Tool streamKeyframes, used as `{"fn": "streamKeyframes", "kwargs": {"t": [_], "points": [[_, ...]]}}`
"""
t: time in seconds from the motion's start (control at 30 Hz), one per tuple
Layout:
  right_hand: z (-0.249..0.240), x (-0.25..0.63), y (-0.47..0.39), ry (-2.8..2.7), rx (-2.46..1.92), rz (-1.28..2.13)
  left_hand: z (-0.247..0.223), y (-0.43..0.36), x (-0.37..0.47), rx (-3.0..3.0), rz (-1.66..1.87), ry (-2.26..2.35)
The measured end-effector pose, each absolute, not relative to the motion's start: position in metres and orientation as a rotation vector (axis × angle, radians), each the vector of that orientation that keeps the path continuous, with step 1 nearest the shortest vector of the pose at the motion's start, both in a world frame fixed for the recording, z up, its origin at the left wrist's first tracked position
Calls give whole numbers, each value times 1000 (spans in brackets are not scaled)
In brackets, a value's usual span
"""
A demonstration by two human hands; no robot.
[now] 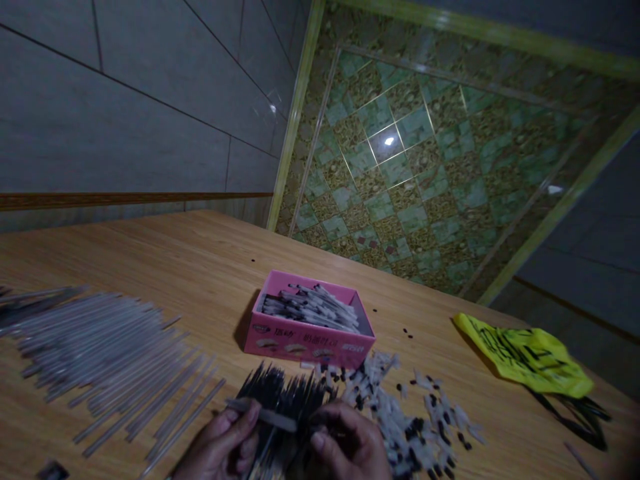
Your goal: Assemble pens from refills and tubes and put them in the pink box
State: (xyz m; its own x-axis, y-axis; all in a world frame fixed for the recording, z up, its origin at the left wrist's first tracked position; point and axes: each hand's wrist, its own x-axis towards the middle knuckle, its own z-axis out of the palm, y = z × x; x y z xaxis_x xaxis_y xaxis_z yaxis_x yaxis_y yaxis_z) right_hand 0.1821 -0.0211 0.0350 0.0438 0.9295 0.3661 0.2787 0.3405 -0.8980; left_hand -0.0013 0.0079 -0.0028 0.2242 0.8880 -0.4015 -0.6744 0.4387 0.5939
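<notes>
My left hand (225,440) is closed around a slim pen (273,417) with a frosted, whitish end that points right. My right hand (353,440) is just to its right, thumb and fingers pinched together; what lies between them is too dark and blurred to make out. Under and behind both hands lies a heap of thin dark pen refills (280,390). Frosted pen caps (395,413) and small black plugs (415,427) are scattered beside my right hand. Beyond the hands stands a pink box (300,347), holding many finished-looking pens (315,307).
Many clear plastic tubes (115,353) are spread across the left of the wooden table (200,253). A yellow bag (530,353) with black print and dark straps lies at the right. Tiled walls (150,100) enclose the table's far side.
</notes>
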Motion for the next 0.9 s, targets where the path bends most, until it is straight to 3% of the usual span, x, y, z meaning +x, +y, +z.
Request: {"fn": "streamKeyframes", "kwargs": {"t": [0.57, 0.8, 0.9], "points": [[32, 177, -25, -1457, -1123, 615, 2, 7, -2, 487, 1119, 855], [24, 174, -22, -1229, -1017, 1026, 3, 7, -3, 496, 1122, 844], [23, 175, -21, -1307, -1091, 846, 1, 7, -2, 491, 1125, 854]]}}
